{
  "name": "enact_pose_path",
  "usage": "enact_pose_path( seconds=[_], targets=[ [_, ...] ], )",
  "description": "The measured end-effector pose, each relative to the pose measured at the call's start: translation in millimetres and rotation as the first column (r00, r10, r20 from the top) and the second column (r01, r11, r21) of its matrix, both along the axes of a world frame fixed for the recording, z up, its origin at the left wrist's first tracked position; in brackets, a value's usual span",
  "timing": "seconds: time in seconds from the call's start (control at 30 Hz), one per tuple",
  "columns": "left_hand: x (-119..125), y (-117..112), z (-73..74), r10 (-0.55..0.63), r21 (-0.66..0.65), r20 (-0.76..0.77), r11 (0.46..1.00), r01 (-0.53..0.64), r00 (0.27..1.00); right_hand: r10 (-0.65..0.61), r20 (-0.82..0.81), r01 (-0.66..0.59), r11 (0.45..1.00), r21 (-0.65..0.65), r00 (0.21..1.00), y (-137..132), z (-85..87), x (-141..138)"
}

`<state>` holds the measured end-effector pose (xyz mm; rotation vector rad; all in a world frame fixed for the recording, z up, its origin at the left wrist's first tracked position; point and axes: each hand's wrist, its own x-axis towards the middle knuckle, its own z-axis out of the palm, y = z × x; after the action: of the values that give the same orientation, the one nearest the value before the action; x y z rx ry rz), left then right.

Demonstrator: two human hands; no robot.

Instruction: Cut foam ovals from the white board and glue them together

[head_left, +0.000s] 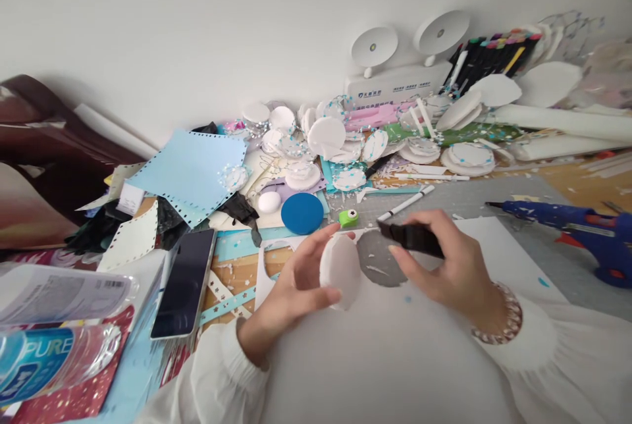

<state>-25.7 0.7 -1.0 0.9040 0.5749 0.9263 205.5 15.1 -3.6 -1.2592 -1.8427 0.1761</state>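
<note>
My left hand (296, 286) grips a round white foam disc (340, 271) by its edges, tilted up on its side. Fingers and thumb of my right hand (457, 269) are closed round a black utility knife (412, 238), whose tip points left; its blade is hard to make out. Beneath both hands lies a white foam sheet (375, 358) with a round hole, and the grey cutting mat (382, 259) shows through it. A small white scrap lies in the hole. Just beyond stand a green craft punch (348, 217) and a blue disc (302, 213).
White discs with blue-beaded trim (326, 137) crowd the back by the wall. To the right lies a blue glue gun (567, 223). A phone (184, 284) and water bottle (54, 355) are at left. Markers (498, 58) stand beside a twin-head lamp (402, 85).
</note>
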Motion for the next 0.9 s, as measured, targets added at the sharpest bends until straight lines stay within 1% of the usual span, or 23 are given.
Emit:
enact_pose_path(
  seconds=[0.1, 0.17, 0.23, 0.3, 0.37, 0.4, 0.5, 0.6, 0.67, 0.77, 0.9],
  targets=[
    [-1.2, -1.8, -0.2, -0.008, -0.147, 0.134, 0.989, 0.028, 0.991, -0.112, -0.151, 0.1, 0.991, -0.089, 0.982, 7.4, -0.9, 5.5],
    [-1.2, -2.9, 0.3, -0.021, -0.194, 0.208, 0.979, 0.062, 0.978, -0.158, -0.224, 0.134, 0.984, -0.121, 0.962, 11.6, -0.8, 12.7],
    [-1.0, -3.8, 1.7, -0.044, -0.205, 0.235, 0.974, 0.094, 0.971, -0.189, -0.216, 0.149, 0.971, -0.189, 0.958, 11.7, -1.7, 22.0],
    [-1.2, -4.4, 3.9, -0.067, -0.205, 0.242, 0.972, 0.119, 0.968, -0.225, -0.151, 0.171, 0.937, -0.304, 0.963, 7.3, -5.4, 32.5],
    [-1.6, -4.7, 6.6, -0.1, -0.203, 0.251, 0.967, 0.154, 0.963, -0.23, -0.119, 0.174, 0.916, -0.361, 0.966, 0.1, -12.3, 42.4],
    [-1.8, -4.8, 8.0, -0.125, -0.201, 0.259, 0.963, 0.18, 0.958, -0.229, -0.135, 0.165, 0.914, -0.371, 0.964, -3.5, -16.3, 46.3],
    [-2.2, -4.8, 11.6, -0.217, -0.192, 0.307, 0.94, 0.284, 0.927, -0.206, -0.162, 0.137, 0.923, -0.36, 0.965, -10.7, -25.7, 51.5],
    [-2.7, -5.0, 13.0, -0.293, -0.18, 0.374, 0.908, 0.378, 0.88, -0.186, -0.053, 0.165, 0.947, -0.276, 0.981, -11.4, -25.6, 47.8],
    [-3.3, -5.3, 13.0, -0.326, -0.164, 0.412, 0.892, 0.421, 0.851, -0.141, 0.038, 0.146, 0.967, -0.207, 0.989, -9.6, -21.7, 44.0],
    [-4.3, -6.0, 13.1, -0.357, -0.151, 0.426, 0.878, 0.454, 0.832, -0.069, 0.132, 0.09, 0.984, -0.154, 0.989, -6.9, -16.5, 40.9],
    [-4.5, -7.0, 14.8, -0.363, -0.174, 0.407, 0.87, 0.462, 0.838, -0.039, 0.182, 0.066, 0.988, -0.14, 0.982, -5.2, -17.1, 40.4]
  ],
)
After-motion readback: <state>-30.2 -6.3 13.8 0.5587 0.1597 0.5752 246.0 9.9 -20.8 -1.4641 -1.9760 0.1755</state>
